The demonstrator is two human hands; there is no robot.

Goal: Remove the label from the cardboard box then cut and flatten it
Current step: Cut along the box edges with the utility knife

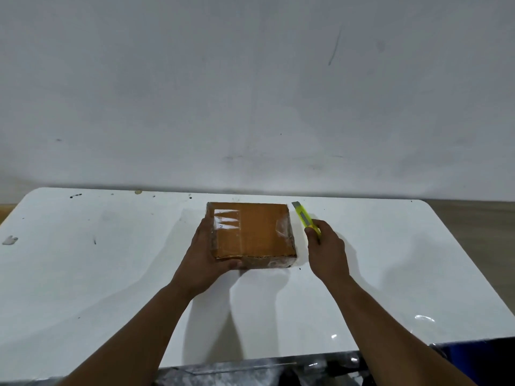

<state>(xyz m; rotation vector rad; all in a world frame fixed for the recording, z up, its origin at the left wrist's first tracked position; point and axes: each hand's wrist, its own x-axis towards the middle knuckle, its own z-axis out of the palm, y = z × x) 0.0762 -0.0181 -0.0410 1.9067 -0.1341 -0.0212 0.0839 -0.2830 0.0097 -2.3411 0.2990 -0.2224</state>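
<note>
A flat brown cardboard box [256,232] lies on the white table [111,268], near its far edge. Clear tape crosses its top, and a glossy taped patch with a small white label scrap [226,220] sits at its far left corner. My left hand [207,256] grips the box's near left corner, thumb on the front face. My right hand [326,250] holds a yellow-green utility knife [305,218] just right of the box, its tip pointing away from me. The knife does not touch the box.
A grey-white wall [250,93] rises right behind the table's far edge. A small white scrap [10,240] lies at the table's left edge. Dark marks dot the tabletop. Dark clutter [278,371] shows below the near edge.
</note>
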